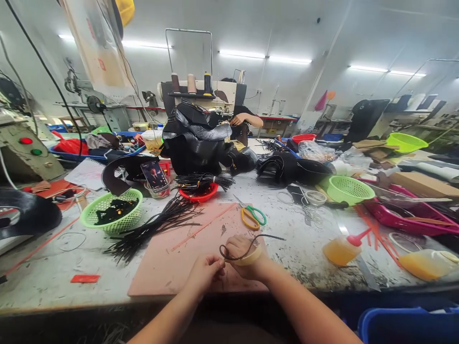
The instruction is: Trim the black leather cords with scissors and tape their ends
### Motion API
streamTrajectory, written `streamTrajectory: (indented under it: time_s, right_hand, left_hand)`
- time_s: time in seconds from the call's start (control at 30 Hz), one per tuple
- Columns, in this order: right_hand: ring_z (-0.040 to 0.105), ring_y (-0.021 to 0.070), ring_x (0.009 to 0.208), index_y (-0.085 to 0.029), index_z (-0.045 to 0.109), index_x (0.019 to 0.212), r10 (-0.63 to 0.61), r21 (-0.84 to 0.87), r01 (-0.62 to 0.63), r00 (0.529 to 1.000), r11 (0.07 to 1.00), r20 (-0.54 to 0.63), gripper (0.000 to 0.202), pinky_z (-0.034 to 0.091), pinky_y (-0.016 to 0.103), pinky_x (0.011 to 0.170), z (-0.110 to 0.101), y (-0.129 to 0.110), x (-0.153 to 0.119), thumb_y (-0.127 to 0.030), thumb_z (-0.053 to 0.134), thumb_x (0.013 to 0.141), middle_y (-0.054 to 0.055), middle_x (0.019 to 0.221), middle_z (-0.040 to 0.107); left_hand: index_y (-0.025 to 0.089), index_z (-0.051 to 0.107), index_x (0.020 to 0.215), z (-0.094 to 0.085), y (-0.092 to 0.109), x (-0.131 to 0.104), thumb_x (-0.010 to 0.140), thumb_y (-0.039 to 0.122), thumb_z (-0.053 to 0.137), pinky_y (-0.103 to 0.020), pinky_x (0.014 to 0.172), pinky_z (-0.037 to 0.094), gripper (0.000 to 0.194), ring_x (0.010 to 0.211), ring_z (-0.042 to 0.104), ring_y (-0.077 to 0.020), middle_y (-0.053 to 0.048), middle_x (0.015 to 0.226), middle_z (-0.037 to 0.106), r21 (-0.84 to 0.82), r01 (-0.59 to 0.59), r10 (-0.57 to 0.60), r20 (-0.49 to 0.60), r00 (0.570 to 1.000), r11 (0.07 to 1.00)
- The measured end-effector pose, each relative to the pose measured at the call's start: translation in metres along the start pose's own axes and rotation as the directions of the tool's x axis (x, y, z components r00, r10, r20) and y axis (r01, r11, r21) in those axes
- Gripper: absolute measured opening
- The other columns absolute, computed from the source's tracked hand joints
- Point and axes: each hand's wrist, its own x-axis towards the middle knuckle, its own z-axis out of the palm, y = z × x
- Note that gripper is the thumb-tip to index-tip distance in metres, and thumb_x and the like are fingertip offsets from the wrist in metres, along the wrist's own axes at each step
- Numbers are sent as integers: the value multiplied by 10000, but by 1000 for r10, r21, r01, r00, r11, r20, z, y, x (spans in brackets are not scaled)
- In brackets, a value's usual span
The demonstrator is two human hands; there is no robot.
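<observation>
My left hand is pinched closed on the thin dark cord, probably to steady its loop above the flat pink board. 1 end pokes right, past my curled right hand; can't tell if that hand's gripping anything tbh.

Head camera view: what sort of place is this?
Probably a leather-goods sewing workshop: thread spools stand atop a sewing machine, black leather-like pieces are heaped on the worktable, and scissors lie nearby.

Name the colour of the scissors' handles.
The scissors have one green handle and one orange-yellow; the head view, the only one, shows both.
</observation>
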Motion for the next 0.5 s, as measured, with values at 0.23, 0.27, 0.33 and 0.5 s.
streamTrajectory:
  time_s: [0.23, 0.27, 0.33, 0.5]
  right_hand:
    - [500, 230, 820, -140, 579, 768, 563, 112, -576, 816, 810, 127, 156, 353, 349, 720, -12, 59, -11, -122, 425, 758, 116, 848, 574]
    - [500, 233, 824, -141, 586, 752, 591, 124, -605, 796, 787, 132, 166, 351, 355, 731, -15, 72, -19, -140, 421, 763, 115, 845, 575]
    - [508, 226, 806, -146, 597, 719, 632, 161, -651, 759, 742, 155, 181, 359, 346, 729, -19, 94, -36, -175, 423, 758, 102, 822, 576]
    - [537, 181, 798, -153, 605, 875, 720, 294, -736, 670, 610, 183, 307, 406, 281, 688, -24, 108, -72, -174, 323, 757, 72, 867, 585]
  left_hand:
    - [145, 513, 501, -14, 0, -13, 476, 350, 686, -194, 440, 326, 270, 379, 464, -65, 31, 420, 544, -18, 46, -47, -40, 998, 999]
    - [143, 519, 522, -17, 1, -15, 483, 343, 688, -190, 446, 333, 265, 388, 474, -65, 29, 434, 552, -41, 60, -62, -59, 996, 997]
    - [141, 521, 551, -22, 4, -19, 488, 337, 692, -186, 448, 334, 267, 400, 484, -66, 27, 449, 558, -92, 74, -82, -84, 993, 993]
    - [150, 508, 583, -25, 5, -16, 520, 351, 684, -183, 422, 303, 275, 388, 449, -57, 40, 481, 562, -55, 43, -48, -95, 994, 998]
